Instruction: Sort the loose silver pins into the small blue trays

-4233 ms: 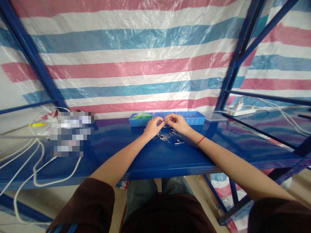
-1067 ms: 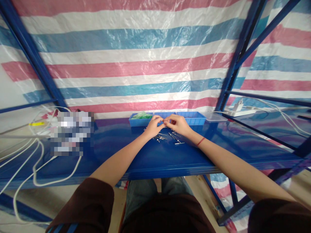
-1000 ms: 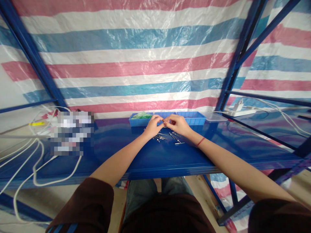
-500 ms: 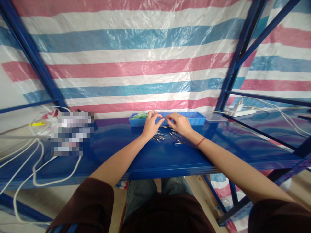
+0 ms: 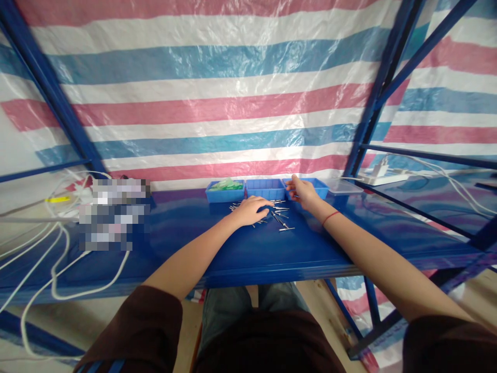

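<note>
Thin metal pins with short thicker sleeves, which look like blind rivets [image 5: 280,213], lie scattered on the blue table [image 5: 233,254]. My left hand [image 5: 251,210] is low over the left part of this pile, thumb and forefinger apart, and covers some of the pieces. Its fingertips are close to several rivets; I see none held. My right hand [image 5: 305,192] is at the left end of the right blue bin [image 5: 322,189], its fingers loosely bent and spread. Nothing shows between them. The middle blue bin [image 5: 265,196] stands between the hands, behind the pile.
The left blue bin [image 5: 225,196] holds green and whitish plastic packets [image 5: 228,184]. A clear plastic lid or tray [image 5: 345,187] lies right of the bins. Farther right sits a white power strip [image 5: 384,178]. White cables [image 5: 58,269] loop at the left, beside a blurred-out patch. Blue frame posts flank the table.
My hands, earlier fingertip to fingertip before the middle bin, have parted. The left came down to the pile; the right moved right to the right bin. All three bins now show.
</note>
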The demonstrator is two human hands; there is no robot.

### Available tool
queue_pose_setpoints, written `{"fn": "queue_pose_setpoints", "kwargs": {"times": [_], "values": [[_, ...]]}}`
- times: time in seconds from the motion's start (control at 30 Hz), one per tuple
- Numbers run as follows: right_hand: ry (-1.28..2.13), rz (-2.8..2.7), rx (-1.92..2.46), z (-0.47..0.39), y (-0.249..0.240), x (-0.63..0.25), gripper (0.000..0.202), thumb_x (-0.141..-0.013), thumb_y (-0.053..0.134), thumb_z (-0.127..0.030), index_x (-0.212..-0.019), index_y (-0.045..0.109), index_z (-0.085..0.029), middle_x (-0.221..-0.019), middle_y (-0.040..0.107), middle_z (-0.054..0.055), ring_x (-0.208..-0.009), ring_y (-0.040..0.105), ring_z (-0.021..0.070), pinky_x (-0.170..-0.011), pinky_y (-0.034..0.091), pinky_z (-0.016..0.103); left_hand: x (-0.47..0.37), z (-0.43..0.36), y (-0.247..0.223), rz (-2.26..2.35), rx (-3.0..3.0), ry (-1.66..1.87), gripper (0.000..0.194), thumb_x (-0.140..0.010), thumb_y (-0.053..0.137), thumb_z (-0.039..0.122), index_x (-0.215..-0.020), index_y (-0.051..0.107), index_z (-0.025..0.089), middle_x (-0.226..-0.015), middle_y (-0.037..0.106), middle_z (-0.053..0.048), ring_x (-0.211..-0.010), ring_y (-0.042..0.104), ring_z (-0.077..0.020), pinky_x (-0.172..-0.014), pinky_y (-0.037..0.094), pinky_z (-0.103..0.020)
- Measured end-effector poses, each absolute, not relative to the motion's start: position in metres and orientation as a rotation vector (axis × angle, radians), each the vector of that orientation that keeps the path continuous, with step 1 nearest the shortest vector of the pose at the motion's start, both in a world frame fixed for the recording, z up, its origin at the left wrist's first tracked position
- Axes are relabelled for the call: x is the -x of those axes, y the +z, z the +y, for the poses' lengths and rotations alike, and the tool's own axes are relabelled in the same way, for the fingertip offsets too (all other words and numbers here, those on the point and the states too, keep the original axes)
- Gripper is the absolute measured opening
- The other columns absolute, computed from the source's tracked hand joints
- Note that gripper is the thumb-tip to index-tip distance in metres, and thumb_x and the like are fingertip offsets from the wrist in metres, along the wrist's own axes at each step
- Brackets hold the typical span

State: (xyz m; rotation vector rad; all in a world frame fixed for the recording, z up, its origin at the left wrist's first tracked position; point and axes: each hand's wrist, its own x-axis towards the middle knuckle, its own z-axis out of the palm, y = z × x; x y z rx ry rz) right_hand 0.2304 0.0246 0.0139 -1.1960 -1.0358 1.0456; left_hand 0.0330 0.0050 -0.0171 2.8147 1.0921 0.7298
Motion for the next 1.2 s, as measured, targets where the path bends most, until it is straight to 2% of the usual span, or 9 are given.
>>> {"fn": "queue_pose_setpoints", "kwargs": {"times": [0.1, 0.23, 0.33, 0.47, 0.57, 0.67, 0.97, 1.1, 1.2], "values": [[1.099, -1.154, 1.161, 0.023, 0.012, -0.226, 0.032, -0.089, 0.042, -0.039, -0.074, 0.056, -0.014, -0.056, 0.053, 0.000, -0.037, 0.039, 0.0048, -0.033, 0.029, 0.017, -0.035, 0.002, -0.015, 1.027, -2.872, 0.599, 0.028, -0.086, 0.047, 0.033, -0.105, 0.065, 0.026, -0.116, 0.062, -0.003, -0.109, 0.054, -0.0210, -0.095, 0.039, -0.036], [1.109, -1.297, 1.115, 0.024, 0.007, -0.216, 0.031, -0.088, 0.043, -0.038, -0.074, 0.057, -0.014, -0.056, 0.053, 0.000, -0.038, 0.039, 0.0054, -0.034, 0.028, 0.018, -0.036, 0.004, -0.015, 0.910, -2.895, 0.587, 0.022, -0.084, 0.051, 0.035, -0.091, 0.069, 0.024, -0.103, 0.067, -0.002, -0.098, 0.059, -0.0177, -0.089, 0.041, -0.029], [0.995, -1.446, 1.153, 0.026, 0.004, -0.215, 0.028, -0.086, 0.046, -0.034, -0.072, 0.059, -0.014, -0.057, 0.055, 0.002, -0.038, 0.040, 0.0061, -0.035, 0.028, 0.020, -0.036, 0.006, -0.017, 0.986, -2.861, 0.698, 0.019, -0.082, 0.053, 0.033, -0.085, 0.068, 0.023, -0.096, 0.067, -0.002, -0.093, 0.060, -0.0181, -0.085, 0.043, -0.029], [0.756, -1.763, 1.136, 0.029, 0.000, -0.216, 0.013, -0.076, 0.058, -0.025, -0.076, 0.064, -0.013, -0.063, 0.060, 0.002, -0.043, 0.046, 0.0067, -0.041, 0.035, 0.020, -0.033, 0.009, -0.017, 1.166, -2.639, 0.982, 0.019, -0.084, 0.049, 0.030, -0.086, 0.065, 0.019, -0.090, 0.067, -0.003, -0.087, 0.060, -0.0174, -0.082, 0.044, -0.029], [0.814, -1.911, 1.029, 0.025, -0.001, -0.214, 0.021, -0.072, 0.061, -0.027, -0.088, 0.066, -0.014, -0.075, 0.064, 0.003, -0.049, 0.050, 0.0074, -0.043, 0.038, 0.019, -0.031, 0.011, -0.014, 1.195, -2.450, 1.117, 0.022, -0.085, 0.044, 0.028, -0.086, 0.063, 0.017, -0.088, 0.067, -0.003, -0.083, 0.060, -0.0158, -0.079, 0.045, -0.027], [0.870, -1.952, 0.948, 0.017, 0.001, -0.210, 0.029, -0.072, 0.061, -0.035, -0.092, 0.065, -0.014, -0.085, 0.066, 0.005, -0.054, 0.051, 0.0079, -0.044, 0.038, 0.019, -0.030, 0.012, -0.012, 1.194, -2.353, 1.150, 0.021, -0.085, 0.045, 0.028, -0.086, 0.063, 0.017, -0.087, 0.068, -0.002, -0.084, 0.061, -0.0157, -0.079, 0.045, -0.026], [0.792, -1.883, 0.861, 0.014, 0.005, -0.206, 0.034, -0.069, 0.063, -0.046, -0.078, 0.066, -0.012, -0.072, 0.065, 0.004, -0.052, 0.048, 0.0082, -0.050, 0.041, 0.023, -0.035, 0.010, -0.016, 1.141, -2.270, 1.117, 0.025, -0.085, 0.045, 0.033, -0.088, 0.064, 0.018, -0.090, 0.069, -0.003, -0.086, 0.062, -0.0169, -0.082, 0.046, -0.027], [0.757, -1.856, 0.841, 0.014, 0.004, -0.205, 0.033, -0.068, 0.065, -0.045, -0.078, 0.066, -0.013, -0.071, 0.065, 0.004, -0.052, 0.049, 0.0088, -0.051, 0.041, 0.024, -0.034, 0.009, -0.016, 1.052, -2.256, 1.163, 0.024, -0.083, 0.049, 0.033, -0.096, 0.063, 0.017, -0.096, 0.069, -0.004, -0.091, 0.062, -0.0173, -0.083, 0.046, -0.027], [0.711, -1.872, 0.825, 0.013, 0.003, -0.205, 0.030, -0.069, 0.065, -0.042, -0.080, 0.066, -0.014, -0.072, 0.065, 0.003, -0.055, 0.050, 0.0095, -0.055, 0.042, 0.024, -0.034, 0.011, -0.015, 1.048, -2.272, 1.256, 0.021, -0.083, 0.051, 0.032, -0.091, 0.063, 0.016, -0.091, 0.068, -0.004, -0.086, 0.062, -0.0164, -0.080, 0.047, -0.027]]}}
